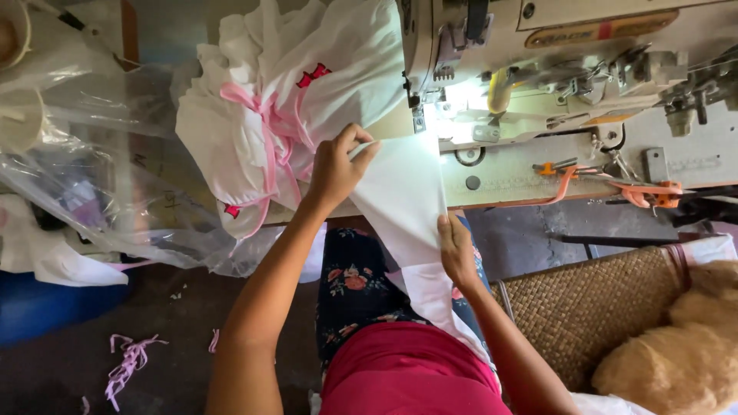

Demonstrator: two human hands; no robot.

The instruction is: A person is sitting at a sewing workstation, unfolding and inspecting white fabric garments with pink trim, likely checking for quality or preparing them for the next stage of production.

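Far left: clear plastic sheeting (100, 161) draped over clutter, with pink fabric scraps (129, 363) scattered on the dark floor (177, 346) below. Next over, a heap of white garments (284, 84) trimmed with pink ribbon, piled on the surface (507, 180) beside the machine. Left hand (336, 170) raised at the near edge of that heap, fingers pinched on the upper corner of a white cloth piece (400, 196). White cloth piece stretched taut, upper edge lying on the surface just under the lit needle area, lower part hanging off the edge down toward the lap. Right hand (455, 250) lower down, on the right edge of the same cloth, thumb on top and fingers behind, gripping it off the surface above floral trousers (354, 284). Further right, the sewing machine (553, 69), cream-coloured, its lamp glaring on the cloth. Orange ribbon strip (615, 187) lying across the surface to the right of the needle. Bottom right: a woven basket (592, 307) on the floor, a tan fuzzy bundle (684, 346) resting against it.
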